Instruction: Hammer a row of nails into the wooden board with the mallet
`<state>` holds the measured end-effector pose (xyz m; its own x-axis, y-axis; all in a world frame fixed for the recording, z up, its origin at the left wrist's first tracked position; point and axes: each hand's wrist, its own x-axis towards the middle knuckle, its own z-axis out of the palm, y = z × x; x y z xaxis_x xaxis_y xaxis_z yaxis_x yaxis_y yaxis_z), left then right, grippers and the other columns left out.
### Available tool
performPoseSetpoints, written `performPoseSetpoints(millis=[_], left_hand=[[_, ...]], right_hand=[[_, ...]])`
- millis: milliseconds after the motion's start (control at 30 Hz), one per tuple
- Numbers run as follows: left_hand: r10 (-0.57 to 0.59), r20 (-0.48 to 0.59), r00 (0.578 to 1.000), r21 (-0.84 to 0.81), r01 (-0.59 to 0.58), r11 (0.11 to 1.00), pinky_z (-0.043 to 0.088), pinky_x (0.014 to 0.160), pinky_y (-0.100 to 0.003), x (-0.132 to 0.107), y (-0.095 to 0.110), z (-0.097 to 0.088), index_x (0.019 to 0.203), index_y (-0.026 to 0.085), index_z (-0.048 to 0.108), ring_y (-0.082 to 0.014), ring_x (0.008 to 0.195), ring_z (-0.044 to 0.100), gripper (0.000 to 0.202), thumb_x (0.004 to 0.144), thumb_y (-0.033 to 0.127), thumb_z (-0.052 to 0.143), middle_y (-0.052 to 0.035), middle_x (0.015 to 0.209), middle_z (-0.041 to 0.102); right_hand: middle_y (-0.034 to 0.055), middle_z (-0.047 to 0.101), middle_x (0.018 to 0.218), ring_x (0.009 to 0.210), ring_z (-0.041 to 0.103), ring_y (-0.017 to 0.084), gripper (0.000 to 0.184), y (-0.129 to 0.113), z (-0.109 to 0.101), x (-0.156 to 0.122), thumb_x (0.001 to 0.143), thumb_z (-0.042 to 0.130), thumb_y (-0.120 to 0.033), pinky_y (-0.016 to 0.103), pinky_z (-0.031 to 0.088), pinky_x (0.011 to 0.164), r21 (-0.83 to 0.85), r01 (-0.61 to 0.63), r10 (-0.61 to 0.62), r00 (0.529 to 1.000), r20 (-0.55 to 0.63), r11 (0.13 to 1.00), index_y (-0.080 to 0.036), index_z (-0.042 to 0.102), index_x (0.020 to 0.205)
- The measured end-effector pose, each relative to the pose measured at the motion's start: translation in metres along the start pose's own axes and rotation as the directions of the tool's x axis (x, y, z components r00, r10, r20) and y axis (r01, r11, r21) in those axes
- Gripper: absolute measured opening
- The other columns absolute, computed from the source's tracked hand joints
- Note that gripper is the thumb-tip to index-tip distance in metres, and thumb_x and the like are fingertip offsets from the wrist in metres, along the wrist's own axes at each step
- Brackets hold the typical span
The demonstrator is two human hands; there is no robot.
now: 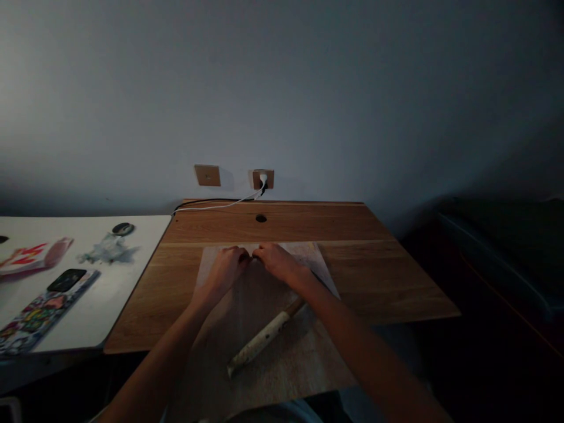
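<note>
My left hand point(231, 260) and my right hand point(274, 258) meet near the far edge of a worn wooden board point(259, 382). Both sets of fingers are curled and pinched close together. Whatever they hold between them is too small and dark to make out. A long tool with a pale, scuffed handle point(259, 342) lies slantwise on the board below my hands. Its brown middle runs under my right forearm, and a thin dark end shows beyond it; the kind of tool is unclear.
The board rests on a wooden desk point(374, 276) against the wall. To the left, a white table point(101, 299) bears a patterned box point(37, 320), a dark phone-like object point(67, 280), crumpled plastic point(108, 249), a red-and-white packet point(35, 257) and a round lid point(123, 228). Cables point(220, 205) run to a socket point(263, 179).
</note>
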<state>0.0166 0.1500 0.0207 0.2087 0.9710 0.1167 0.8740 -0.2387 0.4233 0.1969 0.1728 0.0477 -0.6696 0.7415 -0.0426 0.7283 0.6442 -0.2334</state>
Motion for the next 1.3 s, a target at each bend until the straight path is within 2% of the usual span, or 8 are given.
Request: performPoseSetpoints(millis=[167, 567, 767, 900, 1000, 1100, 1200, 1300], left_hand=[[-0.005, 0.002, 1.0, -0.018, 0.005, 1.0, 0.051, 0.078, -0.028, 0.0, 0.0, 0.0, 0.09, 0.018, 0.079, -0.0222, 0.084, 0.073, 0.02, 0.088, 0.015, 0.059, -0.0099, 0.092, 0.079], [0.176, 0.066, 0.982, -0.065, -0.172, 0.983, 0.052, 0.079, -0.028, 0.001, -0.004, -0.007, 0.096, 0.019, 0.08, -0.02, 0.083, 0.071, 0.031, 0.085, 0.008, 0.053, -0.008, 0.092, 0.077], [0.073, -0.033, 0.997, -0.054, -0.075, 0.996, 0.05, 0.076, -0.028, 0.003, 0.001, -0.002, 0.088, 0.018, 0.079, -0.0211, 0.082, 0.071, 0.021, 0.088, 0.016, 0.058, -0.0091, 0.09, 0.077], [-0.042, -0.09, 0.995, -0.282, 0.015, 0.959, 0.049, 0.073, -0.028, 0.003, 0.005, -0.001, 0.085, 0.02, 0.078, -0.02, 0.079, 0.071, 0.016, 0.085, 0.021, 0.062, -0.0058, 0.085, 0.078], [-0.125, -0.045, 0.991, -0.584, 0.076, 0.808, 0.049, 0.069, -0.027, -0.002, 0.007, 0.005, 0.085, 0.018, 0.077, -0.0192, 0.076, 0.069, 0.019, 0.084, 0.032, 0.064, -0.0044, 0.079, 0.076], [-0.199, 0.059, 0.978, -0.821, 0.161, 0.548, 0.05, 0.068, -0.027, -0.011, 0.011, 0.016, 0.088, 0.015, 0.077, -0.0179, 0.074, 0.068, 0.032, 0.079, 0.045, 0.072, -0.0052, 0.077, 0.075], [-0.245, 0.162, 0.956, -0.927, 0.233, 0.295, 0.052, 0.07, -0.026, -0.02, 0.018, 0.026, 0.09, 0.014, 0.078, -0.0159, 0.074, 0.066, 0.045, 0.067, 0.052, 0.083, -0.0055, 0.079, 0.074], [-0.256, 0.254, 0.933, -0.952, 0.288, 0.103, 0.054, 0.071, -0.025, -0.026, 0.025, 0.027, 0.088, 0.014, 0.078, -0.0136, 0.072, 0.066, 0.048, 0.058, 0.049, 0.091, -0.0046, 0.077, 0.073]], right_hand=[[0.0136, 0.07, 0.108, 0.1, 0.065, 0.021, 0.03, 0.0, -0.004, 0.001, 0.098, 0.048, -0.007, 0.027, 0.045, 0.083, 0.015, 0.004, -0.004, 1.0, -0.015, 1.0, -0.014, 0.074, 0.112], [0.0112, 0.071, 0.107, 0.101, 0.066, 0.018, 0.023, 0.009, -0.015, -0.008, 0.099, 0.054, -0.01, 0.027, 0.045, 0.088, 0.126, -0.019, 0.031, 0.995, -0.094, 0.992, -0.015, 0.075, 0.108], [0.0119, 0.075, 0.103, 0.098, 0.068, 0.018, 0.021, 0.012, -0.013, -0.016, 0.096, 0.057, -0.008, 0.027, 0.045, 0.089, 0.181, -0.041, 0.06, 0.993, -0.097, 0.983, -0.013, 0.076, 0.103], [0.0115, 0.078, 0.102, 0.097, 0.07, 0.019, 0.023, 0.013, -0.013, -0.022, 0.092, 0.059, -0.005, 0.028, 0.046, 0.09, 0.24, -0.055, 0.084, 0.99, -0.114, 0.969, -0.013, 0.078, 0.102], [0.0096, 0.079, 0.104, 0.098, 0.071, 0.018, 0.022, 0.012, -0.015, -0.026, 0.091, 0.061, -0.006, 0.028, 0.047, 0.091, 0.301, -0.058, 0.107, 0.983, -0.15, 0.952, -0.015, 0.078, 0.103], [0.0079, 0.08, 0.102, 0.096, 0.072, 0.018, 0.021, 0.008, -0.019, -0.032, 0.091, 0.062, -0.008, 0.026, 0.049, 0.089, 0.355, -0.061, 0.135, 0.973, -0.188, 0.933, -0.016, 0.078, 0.102], [0.0079, 0.08, 0.098, 0.092, 0.073, 0.018, 0.019, 0.003, -0.02, -0.038, 0.089, 0.065, -0.009, 0.026, 0.05, 0.085, 0.453, -0.062, 0.177, 0.96, -0.216, 0.889, -0.015, 0.078, 0.101], [0.007, 0.08, 0.097, 0.091, 0.073, 0.018, 0.019, 0.0, -0.018, -0.043, 0.088, 0.066, -0.009, 0.026, 0.052, 0.084, 0.54, -0.074, 0.229, 0.947, -0.226, 0.838, -0.016, 0.078, 0.1]])
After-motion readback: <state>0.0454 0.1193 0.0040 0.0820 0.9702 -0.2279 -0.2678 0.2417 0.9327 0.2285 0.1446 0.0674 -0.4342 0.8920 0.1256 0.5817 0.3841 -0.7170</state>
